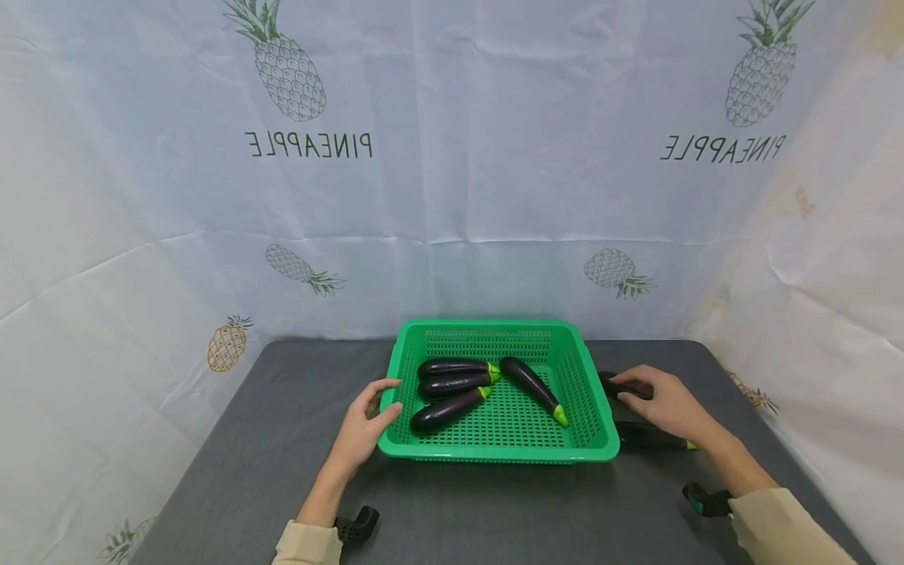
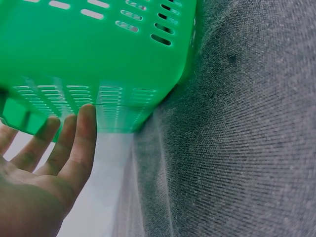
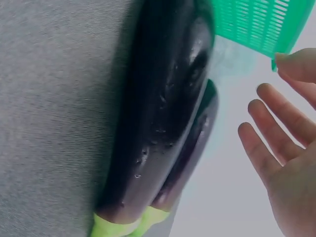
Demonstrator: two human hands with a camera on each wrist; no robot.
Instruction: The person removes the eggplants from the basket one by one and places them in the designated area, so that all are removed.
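A rectangular green plastic basket with slotted walls (image 1: 494, 453) stands upright on the dark grey cloth-covered table (image 1: 494, 510). Four glossy dark purple eggplants with bright green stalk ends lie in it: three grouped on the left (image 1: 441, 414), stalk ends to the right, and one set diagonally right of centre (image 1: 530, 384), stalk end toward the near side.

The left hand (image 1: 360, 424) is at the basket's left side, fingers spread and nearly straight, thumb and forefinger at the rim; firm contact cannot be confirmed.

Two further dark purple eggplants lie on the table just right of the basket: a far one (image 1: 641, 389) and a near one (image 1: 653, 437). Whether they touch each other cannot be told. The right hand (image 1: 664, 400) is over the far eggplant, fingers parted and slightly bent, thumb apart, gripping nothing.

A black device (image 1: 358, 524) is worn on the left wrist, another (image 1: 706, 499) on the right. White cloth printed with pineapples (image 1: 494, 180) hangs behind.
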